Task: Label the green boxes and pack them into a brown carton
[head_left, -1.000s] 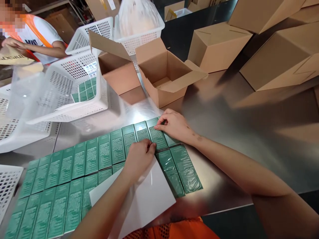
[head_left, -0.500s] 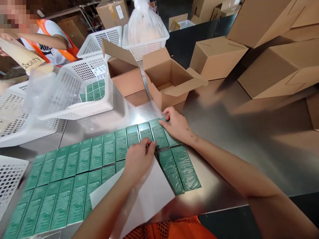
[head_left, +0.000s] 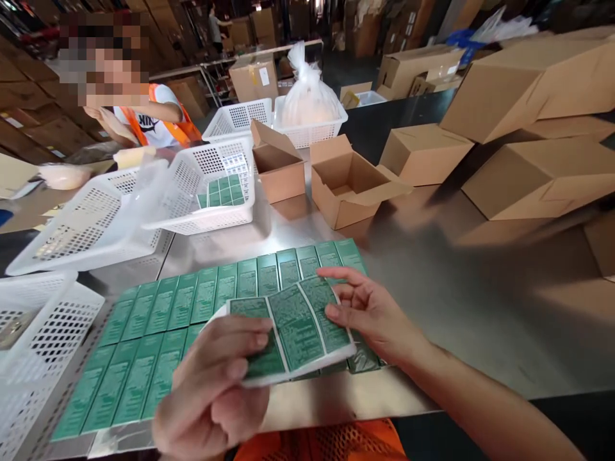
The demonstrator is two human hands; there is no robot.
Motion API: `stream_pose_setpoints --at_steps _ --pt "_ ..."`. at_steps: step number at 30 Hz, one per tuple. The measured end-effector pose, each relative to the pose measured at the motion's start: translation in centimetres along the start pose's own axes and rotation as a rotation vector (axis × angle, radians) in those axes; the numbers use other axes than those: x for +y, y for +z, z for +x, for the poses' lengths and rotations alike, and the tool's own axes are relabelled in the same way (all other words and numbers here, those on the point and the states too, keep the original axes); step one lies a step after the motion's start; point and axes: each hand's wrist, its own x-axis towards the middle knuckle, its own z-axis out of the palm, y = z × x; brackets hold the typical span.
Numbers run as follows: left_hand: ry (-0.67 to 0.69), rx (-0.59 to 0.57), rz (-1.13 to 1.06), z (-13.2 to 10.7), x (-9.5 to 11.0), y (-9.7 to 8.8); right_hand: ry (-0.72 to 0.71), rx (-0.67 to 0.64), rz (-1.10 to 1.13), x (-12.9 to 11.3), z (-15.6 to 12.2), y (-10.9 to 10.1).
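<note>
Sheet with green panels (head_left: pixel 296 330) clasped by left hand (head_left: pixel 211 384), right hand (head_left: pixel 373 312) half open (forefinger extended), its hold unclear

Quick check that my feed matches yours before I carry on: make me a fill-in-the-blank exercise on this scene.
1. The left hand holds a sheet whose panels are coloured ____.
2. The right hand lays its ____ on the sheet's right-hand panel.
3. Small boxes lie below in a total of ____ rows.
4. The knotted plastic bag sits in a basket whose colour is ____.

Missing words: green; thumb; two; white.
</note>
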Motion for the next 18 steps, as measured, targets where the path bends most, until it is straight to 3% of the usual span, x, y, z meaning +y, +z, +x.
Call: stream_pose_setpoints --at_steps 2,3,5,8,11,14,18 --pt "0.108 0.062 -0.076 -0.8 0.6 -1.0 -0.112 0.125 0.078 0.0 -0.2 1.0" --pt "0.045 0.069 -0.120 -1.0 0.9 -1.4 -0.164 0.164 0.089 -0.1 -0.4 1.5" --pt "-0.264 -0.063 -0.193 -1.2 1.6 -2.3 -0.239 0.203 0.070 -0.5 -0.8 2.4" --pt "-0.774 -0.402 -0.171 -1.0 2.6 -4.7 -0.344 0.261 -0.004 -1.2 -1.4 3.3" --pt "-1.109 -0.603 -0.207 -0.5 2.5 -7.1 -0.387 0.277 -0.087 -1.5 -1.5 3.7" --pt "-1.093 -0.674 -0.304 0.1 0.8 -7.9 -0.343 0.257 -0.172 -1.1 -1.3 3.8" --pt "-0.992 -0.600 -0.451 0.8 -2.7 -6.1 -0.259 0.244 -0.283 0.6 -1.1 3.9"
